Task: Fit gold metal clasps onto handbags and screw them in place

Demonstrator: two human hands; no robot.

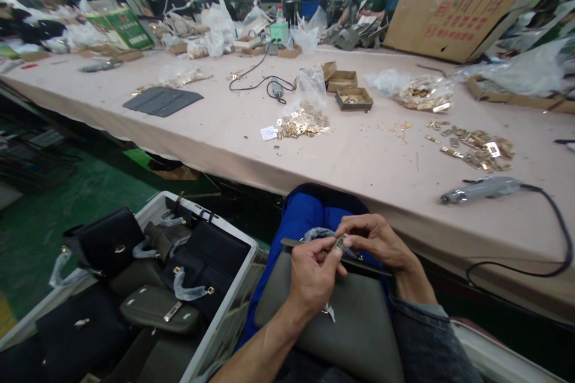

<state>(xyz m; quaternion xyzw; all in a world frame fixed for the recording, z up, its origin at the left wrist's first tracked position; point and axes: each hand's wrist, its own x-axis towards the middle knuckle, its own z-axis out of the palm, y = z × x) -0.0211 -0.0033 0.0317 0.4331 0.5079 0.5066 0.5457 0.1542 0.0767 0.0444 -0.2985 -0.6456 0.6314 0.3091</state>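
A grey-green handbag [354, 317] lies across my lap over blue cloth [294, 215]. Its plastic-wrapped handle [318, 232] shows just beyond my fingers. My left hand [313, 272] is closed at the bag's flap edge, thumb and fingers pinching a small gold metal clasp plate [340, 243]. From the other side my right hand [375, 242] pinches the same plate between thumb and fingertips. Parts of the plate are hidden by the fingers. Below my left hand a small white scrap [330, 312] hangs at the bag's front.
A white crate [224, 305] of black and grey-green handbags stands at left. On the table [215, 137] lie an electric screwdriver [483, 190], loose gold plates [483, 146], a bag of gold hardware [305, 119] and small boxes [354, 100]. Other people sit beyond.
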